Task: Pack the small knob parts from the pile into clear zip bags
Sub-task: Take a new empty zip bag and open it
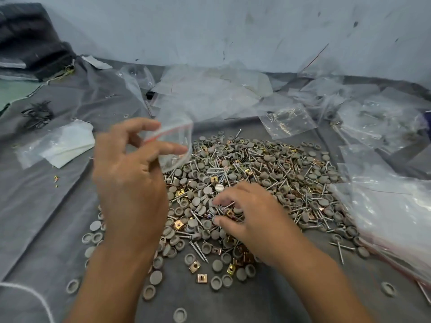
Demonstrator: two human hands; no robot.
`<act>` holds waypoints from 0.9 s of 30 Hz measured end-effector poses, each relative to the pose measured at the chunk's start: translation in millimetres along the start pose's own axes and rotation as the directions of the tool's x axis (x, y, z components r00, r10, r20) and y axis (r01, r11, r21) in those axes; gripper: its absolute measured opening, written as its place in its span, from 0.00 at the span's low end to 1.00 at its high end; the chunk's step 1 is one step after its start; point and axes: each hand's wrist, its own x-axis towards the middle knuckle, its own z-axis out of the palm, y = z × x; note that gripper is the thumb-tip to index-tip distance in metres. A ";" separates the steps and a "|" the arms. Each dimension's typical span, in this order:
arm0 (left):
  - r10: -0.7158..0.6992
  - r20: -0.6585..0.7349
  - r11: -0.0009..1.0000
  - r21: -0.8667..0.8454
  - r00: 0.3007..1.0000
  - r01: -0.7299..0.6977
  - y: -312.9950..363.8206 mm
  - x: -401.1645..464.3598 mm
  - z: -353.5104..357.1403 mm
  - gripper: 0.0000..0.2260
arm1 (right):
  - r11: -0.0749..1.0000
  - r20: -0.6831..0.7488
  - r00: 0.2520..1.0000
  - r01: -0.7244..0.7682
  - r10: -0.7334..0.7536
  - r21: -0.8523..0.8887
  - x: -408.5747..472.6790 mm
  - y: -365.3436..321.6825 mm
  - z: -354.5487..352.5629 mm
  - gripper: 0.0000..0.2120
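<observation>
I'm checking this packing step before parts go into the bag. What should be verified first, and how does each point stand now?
1. Bag in hand: ok. The left hand holds a clear zip bag raised over the pile.
2. Bag mouth open: cannot tell; the bag is blurred, only its red strip shows.
3. Parts picked up: cannot tell. The right hand has curled fingers down in the pile, but what they pinch is hidden.
4. Only knob parts taken: not ok yet. Grey caps are mixed with screws and brass square nuts right where the hand digs.
5. Bag near the hand: ok, just up and left of it.
</observation>
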 end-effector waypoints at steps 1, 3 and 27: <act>0.020 0.084 0.999 0.027 0.996 -0.022 -0.5 -1.9 2.6 0.12 | 1.000 0.008 1.000 0.017 -0.016 -0.023 1.8 -3.3 5.6 0.16; 0.032 0.254 0.998 0.050 0.967 -0.046 0.6 -7.5 10.8 0.14 | 0.998 0.017 0.999 0.037 -0.037 -0.055 6.0 -5.6 13.0 0.21; -0.110 0.612 0.994 0.052 0.783 0.099 -4.3 -16.2 21.1 0.24 | 0.952 -0.574 0.817 0.216 -0.055 0.215 16.0 -22.3 -1.7 0.10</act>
